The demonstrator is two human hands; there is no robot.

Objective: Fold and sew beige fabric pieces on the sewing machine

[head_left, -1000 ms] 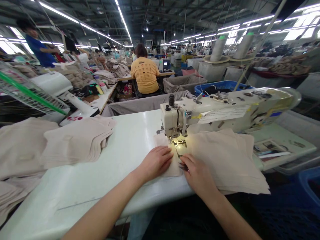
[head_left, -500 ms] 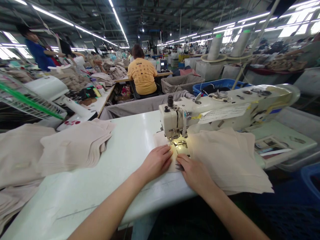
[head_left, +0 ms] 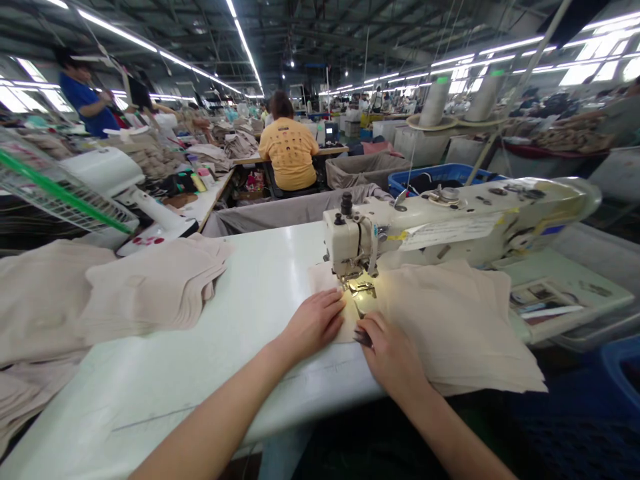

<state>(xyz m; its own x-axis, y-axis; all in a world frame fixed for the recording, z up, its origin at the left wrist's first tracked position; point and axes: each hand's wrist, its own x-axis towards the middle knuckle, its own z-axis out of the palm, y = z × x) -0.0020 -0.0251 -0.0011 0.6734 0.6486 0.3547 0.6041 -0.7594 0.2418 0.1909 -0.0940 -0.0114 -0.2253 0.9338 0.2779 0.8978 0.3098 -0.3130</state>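
A beige fabric piece lies under the needle area of a white sewing machine. My left hand rests flat on that fabric, fingers extended beside the presser foot. Just right of it, my right hand is closed, with a small dark metal tool sticking out from under its fingers. The lit metal plate shows beyond my right fingertips. A stack of beige fabric pieces lies to the right of my right hand.
More beige fabric stacks lie on the left of the white table, near a white fan. A person in a yellow shirt sits ahead. A tray of small items and a blue basket are at the right.
My right hand has shifted slightly down and right, away from the presser foot, and more of the dark tool shows. My left hand stays on the fabric. The view has tilted slightly.
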